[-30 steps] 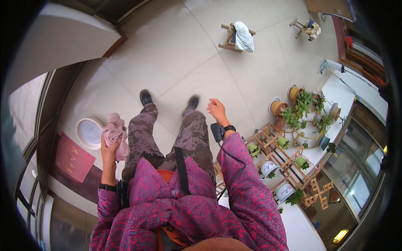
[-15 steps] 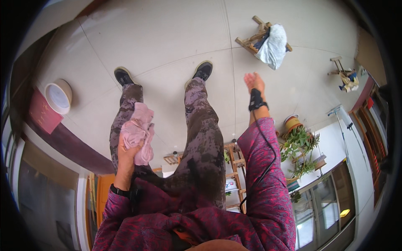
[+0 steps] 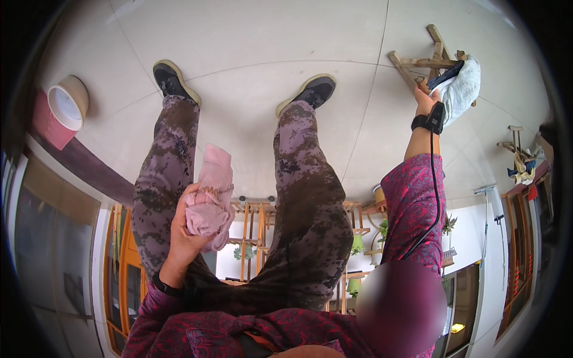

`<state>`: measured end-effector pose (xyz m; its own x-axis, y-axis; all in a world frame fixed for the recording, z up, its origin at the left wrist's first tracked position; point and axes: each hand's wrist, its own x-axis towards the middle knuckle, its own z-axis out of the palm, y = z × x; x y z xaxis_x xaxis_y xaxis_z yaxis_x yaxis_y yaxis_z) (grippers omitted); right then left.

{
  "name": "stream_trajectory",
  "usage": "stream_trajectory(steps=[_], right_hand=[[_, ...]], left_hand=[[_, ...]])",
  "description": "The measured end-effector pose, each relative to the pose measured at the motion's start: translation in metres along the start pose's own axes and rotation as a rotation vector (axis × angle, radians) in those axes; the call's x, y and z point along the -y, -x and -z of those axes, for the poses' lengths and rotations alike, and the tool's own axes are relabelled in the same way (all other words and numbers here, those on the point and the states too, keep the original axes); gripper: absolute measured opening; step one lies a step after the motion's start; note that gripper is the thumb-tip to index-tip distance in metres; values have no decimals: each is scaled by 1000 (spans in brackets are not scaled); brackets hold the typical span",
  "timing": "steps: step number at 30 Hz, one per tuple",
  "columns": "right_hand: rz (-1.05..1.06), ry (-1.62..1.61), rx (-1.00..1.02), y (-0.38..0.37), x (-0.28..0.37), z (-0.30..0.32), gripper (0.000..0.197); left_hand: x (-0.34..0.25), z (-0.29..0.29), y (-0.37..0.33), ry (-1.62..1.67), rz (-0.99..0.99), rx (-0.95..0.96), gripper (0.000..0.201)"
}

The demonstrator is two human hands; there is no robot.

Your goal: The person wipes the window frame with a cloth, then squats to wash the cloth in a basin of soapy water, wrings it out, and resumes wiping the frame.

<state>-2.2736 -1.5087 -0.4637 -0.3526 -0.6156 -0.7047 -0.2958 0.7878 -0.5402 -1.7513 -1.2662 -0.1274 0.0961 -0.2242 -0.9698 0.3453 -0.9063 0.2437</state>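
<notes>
My left hand (image 3: 184, 235) is closed around a bunched pink cloth (image 3: 216, 173), held over my left thigh. Part of the cloth sticks up past my fingers. Out to the right, my right hand (image 3: 425, 102) grips a small wooden folding stool (image 3: 439, 51) at its near end, fingers partly hidden. A pale blue cloth (image 3: 464, 89) drapes over the stool's seat, right beside that hand, with dark blue fabric (image 3: 444, 76) showing under it. The stool's crossed legs point away to the left.
A white bucket (image 3: 67, 104) stands at the left on a red mat (image 3: 51, 128). Another wooden stool (image 3: 512, 140) with cloths is at the far right. Below are wooden plant racks (image 3: 245, 262) and a long-handled squeegee (image 3: 486, 209). My shoes (image 3: 313, 92) rest on pale tiles.
My right hand has reached forward and right to the stool and taken hold of it; before, it was apart with fingers stretched. My left hand still holds the pink cloth. The view has shifted.
</notes>
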Motion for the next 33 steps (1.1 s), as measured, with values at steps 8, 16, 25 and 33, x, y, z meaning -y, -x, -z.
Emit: stream_trajectory(steps=[8,16,25,33], right_hand=[[-403,-770,-207,112,2,-62,40],[-222,-131,268,354,128,-180,39],[80,191,626,502,268,-258,55],[506,326,637,518,339,-237,46]], left_hand=[[-22,23,18,-121,-149,78,81],[-26,89,107,29,-255,95,79],[-2,174,213,314,-432,-103,81],[51,203,262,511,-630,-287,81]])
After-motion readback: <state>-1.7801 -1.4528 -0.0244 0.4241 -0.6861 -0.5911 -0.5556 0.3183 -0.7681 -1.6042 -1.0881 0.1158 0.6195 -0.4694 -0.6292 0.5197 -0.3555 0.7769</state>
